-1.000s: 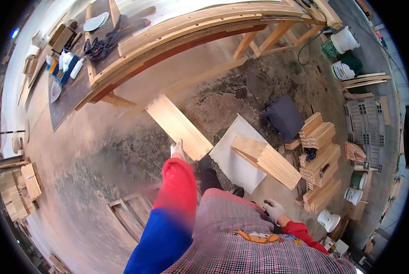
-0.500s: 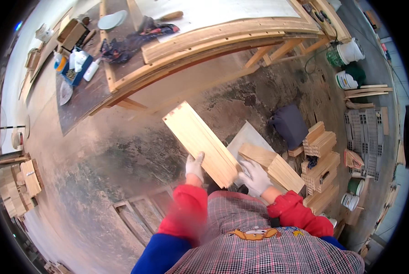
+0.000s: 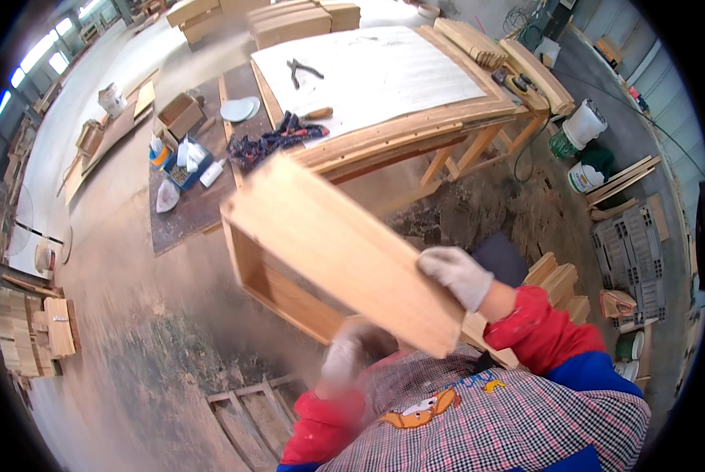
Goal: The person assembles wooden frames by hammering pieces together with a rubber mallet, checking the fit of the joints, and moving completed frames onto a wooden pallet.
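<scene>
The wooden workbench (image 3: 415, 131) carries a white sheet (image 3: 384, 71) topped with pliers (image 3: 295, 71), and a crumpled dark cloth (image 3: 267, 143)

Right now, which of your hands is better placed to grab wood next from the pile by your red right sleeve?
Probably my right hand: it's nearer the wood pile, though it's holding the wooden box. My left hand, blurry, is farther from the pile.

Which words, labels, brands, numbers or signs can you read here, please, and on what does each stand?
Apron: blue lettering beside the cartoon figure, partly lost in folds; I do not copy its wording.
White bucket at the right: a printed label, too small to read.
Wooden piece held by the right hand: no lettering shows.
I can make out no other text.
</scene>
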`<state>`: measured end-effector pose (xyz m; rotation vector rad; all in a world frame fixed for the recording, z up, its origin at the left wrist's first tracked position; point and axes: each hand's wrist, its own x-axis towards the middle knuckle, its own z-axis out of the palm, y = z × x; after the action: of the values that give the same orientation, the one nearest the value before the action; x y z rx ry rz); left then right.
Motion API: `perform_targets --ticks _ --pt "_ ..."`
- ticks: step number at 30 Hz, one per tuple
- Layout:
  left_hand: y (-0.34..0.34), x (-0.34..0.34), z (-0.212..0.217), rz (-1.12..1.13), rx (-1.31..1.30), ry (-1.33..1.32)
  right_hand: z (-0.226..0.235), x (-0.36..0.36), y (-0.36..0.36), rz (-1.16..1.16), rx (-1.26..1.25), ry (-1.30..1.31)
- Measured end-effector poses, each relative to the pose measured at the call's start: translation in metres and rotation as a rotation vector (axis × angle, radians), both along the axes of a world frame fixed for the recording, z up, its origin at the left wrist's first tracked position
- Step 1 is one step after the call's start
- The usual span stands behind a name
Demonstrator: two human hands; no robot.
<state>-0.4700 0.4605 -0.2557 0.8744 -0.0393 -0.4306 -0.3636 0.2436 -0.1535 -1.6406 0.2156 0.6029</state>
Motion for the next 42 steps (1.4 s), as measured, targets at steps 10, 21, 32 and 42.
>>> perform_targets --ticks 10,21,32,42 --pt "-0.051 0.039 0.012 -0.24 -0.294 0.032 0.078 0.02 -0.167 0.177 0.81 -0.238" --pt "-0.134 0.216 0.039 -0.039 -0.262 0.489 0.049 0.125 -0.353 0.475 0.838 -0.367" --pt "-0.214 0.376 -0.001 0.012 -0.187 0.448 -0.041 0.254 -0.403 -0.304 0.863 -0.441" --pt "-0.245 0.497 -0.046 -0.001 -0.134 0.48 -0.096 0.39 -0.422 -0.691 0.694 -0.36"
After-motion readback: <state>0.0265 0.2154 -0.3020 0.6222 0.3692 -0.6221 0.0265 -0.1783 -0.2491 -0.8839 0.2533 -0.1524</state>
